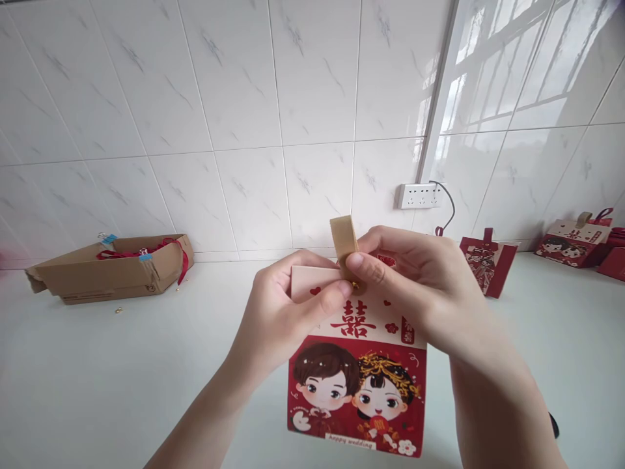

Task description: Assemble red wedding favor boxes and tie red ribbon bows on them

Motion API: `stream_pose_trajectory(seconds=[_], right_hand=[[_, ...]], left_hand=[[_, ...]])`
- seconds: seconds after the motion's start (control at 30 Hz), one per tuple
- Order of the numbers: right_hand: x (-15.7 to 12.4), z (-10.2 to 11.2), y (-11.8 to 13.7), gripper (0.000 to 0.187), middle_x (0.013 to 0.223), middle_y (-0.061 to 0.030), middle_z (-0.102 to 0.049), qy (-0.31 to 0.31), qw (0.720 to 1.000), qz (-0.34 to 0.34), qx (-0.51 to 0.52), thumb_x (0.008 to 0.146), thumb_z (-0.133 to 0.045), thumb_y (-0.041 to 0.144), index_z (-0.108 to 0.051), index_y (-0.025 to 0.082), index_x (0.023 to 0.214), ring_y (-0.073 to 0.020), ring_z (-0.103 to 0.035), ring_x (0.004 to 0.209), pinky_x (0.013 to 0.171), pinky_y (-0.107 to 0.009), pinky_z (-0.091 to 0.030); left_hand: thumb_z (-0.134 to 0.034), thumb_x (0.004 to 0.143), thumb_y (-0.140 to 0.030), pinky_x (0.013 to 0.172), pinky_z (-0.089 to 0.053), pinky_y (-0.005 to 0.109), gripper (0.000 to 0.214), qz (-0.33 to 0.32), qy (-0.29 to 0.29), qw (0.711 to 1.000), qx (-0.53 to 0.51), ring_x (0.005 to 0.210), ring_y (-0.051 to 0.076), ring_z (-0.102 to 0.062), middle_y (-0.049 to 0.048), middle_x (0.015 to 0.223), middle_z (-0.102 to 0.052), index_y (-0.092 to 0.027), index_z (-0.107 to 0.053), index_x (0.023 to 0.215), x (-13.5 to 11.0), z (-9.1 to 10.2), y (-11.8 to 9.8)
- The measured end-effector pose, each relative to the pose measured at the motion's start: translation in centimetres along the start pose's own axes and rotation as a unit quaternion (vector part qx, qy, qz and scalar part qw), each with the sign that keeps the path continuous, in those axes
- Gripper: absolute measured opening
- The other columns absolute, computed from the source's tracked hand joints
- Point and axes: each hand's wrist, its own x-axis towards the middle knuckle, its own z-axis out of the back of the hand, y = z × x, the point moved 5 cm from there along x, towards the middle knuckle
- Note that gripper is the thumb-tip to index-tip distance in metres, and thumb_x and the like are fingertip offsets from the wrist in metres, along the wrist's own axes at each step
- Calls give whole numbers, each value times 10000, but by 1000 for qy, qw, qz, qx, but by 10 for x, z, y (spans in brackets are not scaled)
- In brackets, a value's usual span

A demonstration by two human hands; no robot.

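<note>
Cream card (305,277) sits gripped by the thumb and fingers of the left hand (290,312), best kept steady while the gold ribbon loop (344,238) is pinched straight by the right hand (432,283), the wedding gift box (356,394) held over the tabletop (97,378), short of its back edge, loop upward, long axis near vertical.

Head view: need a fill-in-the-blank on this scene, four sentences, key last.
1. The right hand pinches the tan ribbon loop, its ____ on the side facing the camera.
2. The left hand holds the printed box, whose bottom label reads "happy ____".
3. The binder clips on the cardboard tray are ____.
4. The power strip is ____.

Missing words: thumb; wedding; blue; white.
</note>
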Motion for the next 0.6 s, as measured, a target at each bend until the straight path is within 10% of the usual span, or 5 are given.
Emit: stream_pose_trajectory(seconds=[0.6], right_hand=[[2,-2,1,331,460,43,-437,-11,998,12,-62,871,-526,340,-542,177,584,-48,-343,398,377,-202,-243]], left_hand=[[-605,825,-389,621,-487,224,227,-5,45,996,74,683,145,-604,-2,625,-601,-194,-677,733,1,-4,-6]])
